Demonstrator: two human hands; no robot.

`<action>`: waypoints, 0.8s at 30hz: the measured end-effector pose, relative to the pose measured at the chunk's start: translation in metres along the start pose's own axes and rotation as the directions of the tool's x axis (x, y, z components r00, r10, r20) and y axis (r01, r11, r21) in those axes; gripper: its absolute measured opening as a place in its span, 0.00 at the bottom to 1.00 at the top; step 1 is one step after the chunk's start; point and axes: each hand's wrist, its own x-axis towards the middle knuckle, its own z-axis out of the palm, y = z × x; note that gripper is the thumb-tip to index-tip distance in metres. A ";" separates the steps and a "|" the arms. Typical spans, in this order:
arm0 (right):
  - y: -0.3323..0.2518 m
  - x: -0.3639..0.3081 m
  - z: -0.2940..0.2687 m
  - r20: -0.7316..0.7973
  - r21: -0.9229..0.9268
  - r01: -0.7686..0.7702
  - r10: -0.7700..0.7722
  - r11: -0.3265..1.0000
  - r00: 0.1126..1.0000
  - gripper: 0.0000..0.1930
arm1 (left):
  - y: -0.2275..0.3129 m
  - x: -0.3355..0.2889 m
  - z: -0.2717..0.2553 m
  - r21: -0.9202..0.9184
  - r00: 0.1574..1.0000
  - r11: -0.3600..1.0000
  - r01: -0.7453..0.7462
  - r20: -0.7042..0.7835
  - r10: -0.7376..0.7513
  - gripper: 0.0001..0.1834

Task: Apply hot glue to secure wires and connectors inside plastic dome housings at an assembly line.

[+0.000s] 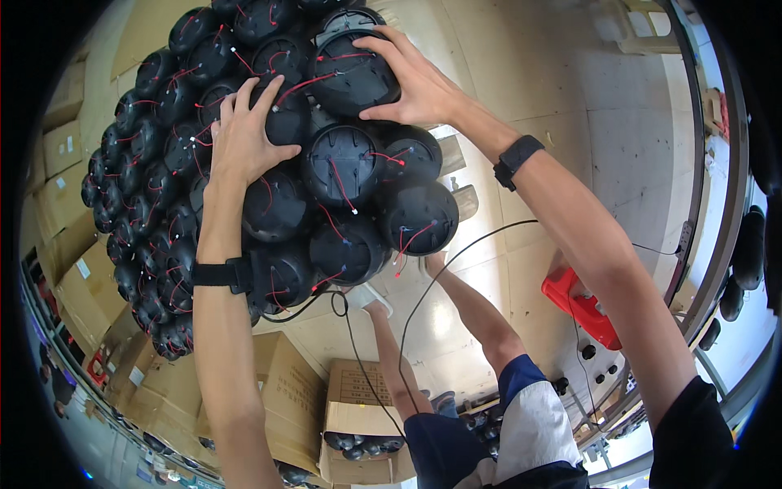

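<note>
A large heap of round black plastic housings (342, 167) lies in front of me, many with short red wires ending in small connectors. My right hand (419, 85) is closed round the right side of one housing (356, 81), fingers over its top edge and thumb below. This housing's flat ribbed face and red wire show. My left hand (243, 138) is spread over the heap, beside another black housing (289, 121). Its index finger and thumb lie at the edges of that housing, and the other fingers are apart. I cannot tell how firmly it touches.
Cardboard boxes (269, 383) stand at the lower left, and one open box (358, 469) holds black round parts. A black cable (423, 297) crosses below the heap. A red plastic object (570, 306) lies under my right arm. A metal frame (721, 204) runs along the right.
</note>
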 end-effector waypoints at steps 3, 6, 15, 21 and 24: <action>0.009 -0.016 0.004 0.007 -0.053 0.051 -0.051 0.997 0.999 0.50 | -0.001 -0.001 0.003 -0.008 0.976 0.978 -0.206 -0.073 0.205 0.61; 0.016 -0.016 0.009 -0.007 -0.056 0.082 -0.082 0.995 0.997 0.52 | -0.005 0.006 0.003 -0.017 0.963 0.965 -0.262 -0.075 0.260 0.62; 0.017 -0.018 0.007 0.060 -0.109 0.024 -0.017 0.994 0.998 0.54 | -0.006 0.007 0.012 0.057 0.964 0.967 -0.250 -0.079 0.254 0.64; 0.021 -0.017 0.001 0.064 -0.107 0.046 -0.039 0.993 0.997 0.56 | 0.017 0.004 0.017 0.228 0.964 0.942 -0.247 -0.041 0.263 0.65; 0.016 -0.015 0.004 0.078 -0.069 0.031 -0.026 0.997 0.997 0.57 | 0.010 0.005 0.012 0.147 0.964 0.954 -0.261 -0.013 0.265 0.67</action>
